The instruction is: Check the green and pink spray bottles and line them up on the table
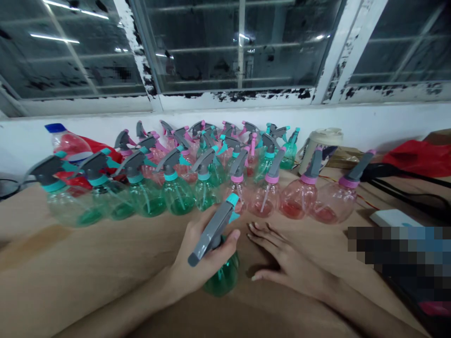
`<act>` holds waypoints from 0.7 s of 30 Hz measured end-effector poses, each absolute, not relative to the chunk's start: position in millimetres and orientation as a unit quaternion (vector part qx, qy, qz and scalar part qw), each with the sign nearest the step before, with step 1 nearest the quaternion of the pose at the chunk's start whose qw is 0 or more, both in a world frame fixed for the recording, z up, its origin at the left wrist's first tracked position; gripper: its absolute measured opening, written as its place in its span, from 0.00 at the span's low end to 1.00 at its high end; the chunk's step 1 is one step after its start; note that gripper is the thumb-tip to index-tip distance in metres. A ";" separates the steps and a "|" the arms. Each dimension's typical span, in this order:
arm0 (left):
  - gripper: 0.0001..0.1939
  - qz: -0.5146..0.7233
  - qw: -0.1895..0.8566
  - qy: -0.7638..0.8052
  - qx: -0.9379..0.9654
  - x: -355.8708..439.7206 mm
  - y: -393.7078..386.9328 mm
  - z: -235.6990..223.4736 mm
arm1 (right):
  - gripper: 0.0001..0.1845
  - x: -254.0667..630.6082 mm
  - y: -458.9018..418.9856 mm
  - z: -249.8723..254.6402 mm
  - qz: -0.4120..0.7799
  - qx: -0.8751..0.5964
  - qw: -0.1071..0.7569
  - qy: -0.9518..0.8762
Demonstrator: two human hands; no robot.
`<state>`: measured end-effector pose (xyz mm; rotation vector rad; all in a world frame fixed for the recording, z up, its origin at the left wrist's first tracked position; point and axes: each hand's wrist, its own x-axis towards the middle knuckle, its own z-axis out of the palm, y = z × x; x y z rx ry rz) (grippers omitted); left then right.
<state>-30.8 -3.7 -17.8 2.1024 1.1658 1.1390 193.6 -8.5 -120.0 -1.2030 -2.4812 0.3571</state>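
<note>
A green spray bottle [222, 278] with a grey and teal trigger head stands near the front of the table. Wrapped round its neck, just below the head, is my left hand [199, 256]. To the right of this bottle, my right hand [282, 256] rests on the tabletop, fingers spread, holding nothing. Beyond both hands runs a front row of spray bottles: green ones with teal collars [178, 199] on the left, pink ones with pink collars [298, 202] on the right. The base of the held bottle is partly hidden by my left hand.
More spray bottles [207, 141] crowd behind the front row. A blue-capped bottle [66, 141] stands at the back left, a pale canister [319, 141] at the back right. Black cables [405, 185] and a white box [396, 218] lie on the right. A window [243, 47] rises behind.
</note>
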 end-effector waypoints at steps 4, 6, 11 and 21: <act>0.07 0.416 0.254 0.428 0.761 -31.5 -4.6 -20.3 | 0.42 192.9 -10.1 -117.1 0.134 -0.427 0.187 -0.875; 0.07 0.411 0.279 0.426 0.756 -31.7 -5.1 -20.0 | 0.41 193.1 -10.4 -117.3 0.140 -0.424 0.194 -0.873; 0.14 0.399 0.321 0.427 0.746 -31.8 -5.5 -20.5 | 0.42 193.6 -10.3 -118.6 0.135 -0.426 0.182 -0.876; 0.13 0.399 0.316 0.425 0.749 -32.5 -6.8 -12.4 | 0.41 191.9 -12.5 -113.7 0.135 -0.438 0.175 -0.871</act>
